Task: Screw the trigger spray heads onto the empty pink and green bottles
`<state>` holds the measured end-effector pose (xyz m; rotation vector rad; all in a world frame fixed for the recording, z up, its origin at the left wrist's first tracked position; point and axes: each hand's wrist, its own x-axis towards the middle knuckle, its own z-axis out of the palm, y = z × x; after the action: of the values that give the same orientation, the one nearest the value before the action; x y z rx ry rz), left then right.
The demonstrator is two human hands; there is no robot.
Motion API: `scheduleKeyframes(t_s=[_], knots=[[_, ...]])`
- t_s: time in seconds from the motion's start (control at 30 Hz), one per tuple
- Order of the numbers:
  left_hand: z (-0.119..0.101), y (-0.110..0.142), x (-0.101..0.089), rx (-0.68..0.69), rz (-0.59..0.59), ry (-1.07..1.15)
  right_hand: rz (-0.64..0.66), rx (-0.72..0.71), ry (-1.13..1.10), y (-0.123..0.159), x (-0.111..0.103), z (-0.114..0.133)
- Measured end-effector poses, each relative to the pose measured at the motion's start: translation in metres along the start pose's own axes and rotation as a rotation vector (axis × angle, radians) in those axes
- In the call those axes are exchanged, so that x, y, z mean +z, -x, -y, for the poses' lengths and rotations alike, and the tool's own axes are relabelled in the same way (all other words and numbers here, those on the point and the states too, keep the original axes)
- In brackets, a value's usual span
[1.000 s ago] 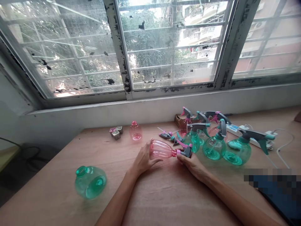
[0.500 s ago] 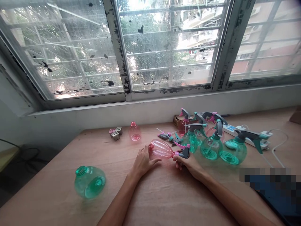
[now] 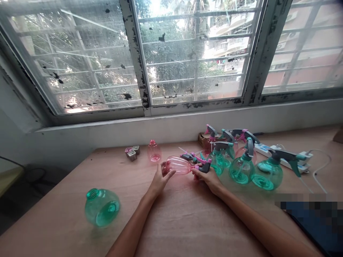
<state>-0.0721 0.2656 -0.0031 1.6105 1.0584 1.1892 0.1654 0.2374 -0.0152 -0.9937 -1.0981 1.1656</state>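
Note:
A clear pink spray bottle (image 3: 179, 165) lies sideways between my hands, just over the table. My left hand (image 3: 160, 178) is closed around its base end. At the neck, my right hand (image 3: 207, 178) grips the collar of the grey and pink spray head (image 3: 204, 166), which sits on the bottle's mouth. Some of the right fingers are hidden behind the neck. Just beyond lie loose spray heads (image 3: 189, 156). An open pink bottle (image 3: 154, 152) without a head stands behind my left hand.
At the left stands a headless green bottle (image 3: 102, 207). Several assembled green spray bottles (image 3: 242, 170) crowd the right, before a white power strip (image 3: 284, 160) with cables. Small square blocks (image 3: 132, 154) sit near the wall. A dark, partly blurred device (image 3: 313, 228) lies at the lower right.
Both hands have shifted slightly left and away from me with the pink bottle, and it lies closer to level. The view has tilted a little. The other bottles have stayed put.

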Motion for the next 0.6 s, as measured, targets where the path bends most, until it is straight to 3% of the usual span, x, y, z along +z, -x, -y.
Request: scheduleKeyframes(t_s=[0.1, 0.3, 0.6], knots=[[-0.007, -0.002, -0.005, -0.052, 0.029, 0.098, 0.019, 0.008, -0.019, -0.003, 0.002, 0.0], [-0.032, -0.006, -0.014, -0.068, 0.337, 0.087, 0.064, 0.007, -0.03, -0.002, -0.002, 0.002], [-0.025, -0.012, -0.015, -0.068, 0.324, 0.013, 0.068, 0.022, -0.088, -0.002, -0.004, 0.0]])
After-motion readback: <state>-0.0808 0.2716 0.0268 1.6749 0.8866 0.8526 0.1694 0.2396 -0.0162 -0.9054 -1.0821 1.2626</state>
